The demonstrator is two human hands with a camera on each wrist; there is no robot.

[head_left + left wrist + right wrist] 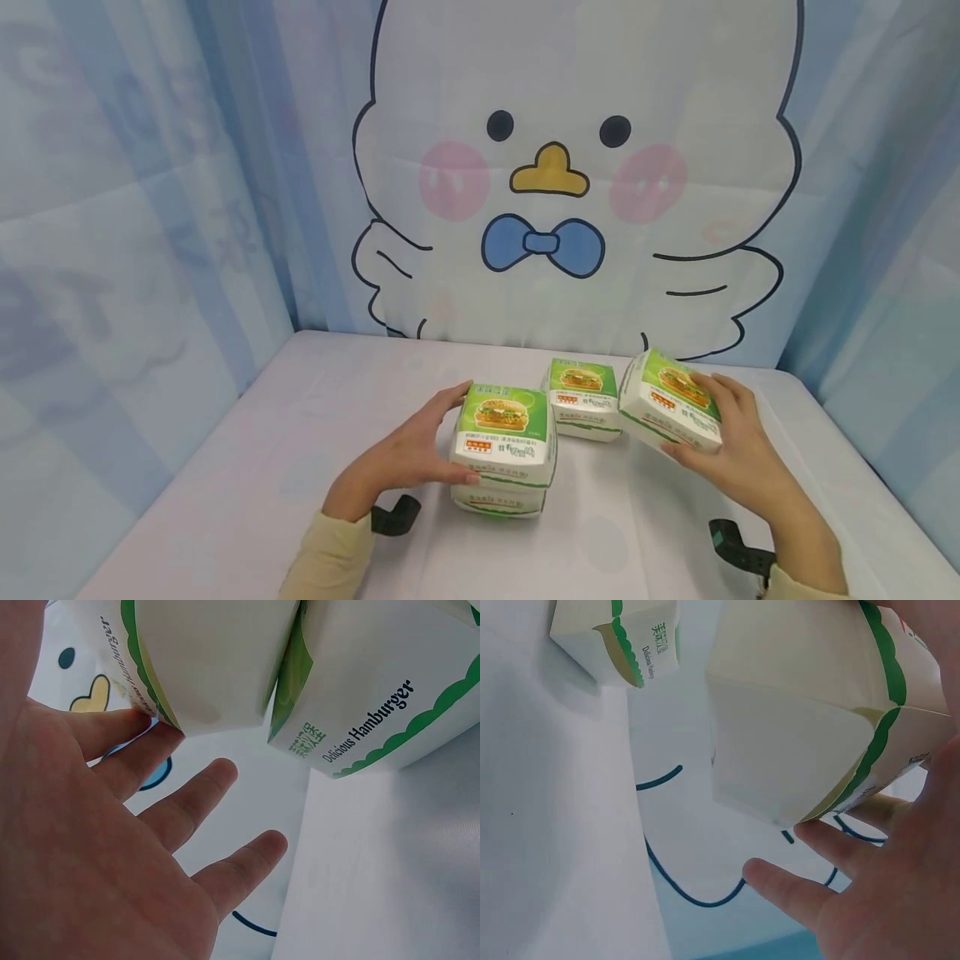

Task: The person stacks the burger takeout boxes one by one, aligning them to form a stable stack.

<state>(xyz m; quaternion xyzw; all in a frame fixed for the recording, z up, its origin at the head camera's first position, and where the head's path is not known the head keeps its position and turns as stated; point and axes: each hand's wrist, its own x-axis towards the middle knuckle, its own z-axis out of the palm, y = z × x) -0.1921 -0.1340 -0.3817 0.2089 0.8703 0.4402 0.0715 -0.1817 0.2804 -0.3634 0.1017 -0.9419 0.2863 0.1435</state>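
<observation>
Gripping one burger box (pixel 504 421) apiece, both hands (pixel 396 454) (pixel 741 458) hang over a pale tabletop (pixel 315 400) backed by a bird-printed curtain (pixel 555 67).

In head view, the lower box (pixel 498 502) seems mostly hidden.

Right hand (pixel 900 874) grips a green-trimmed white box (pixel 799 724); a second box (pixel 604 641) — lettered — sits apart.

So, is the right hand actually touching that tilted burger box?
Touching. The head view shows it: the right hand grips the tilted burger box, with the thumb against its near side and fingers over its right edge.
</observation>
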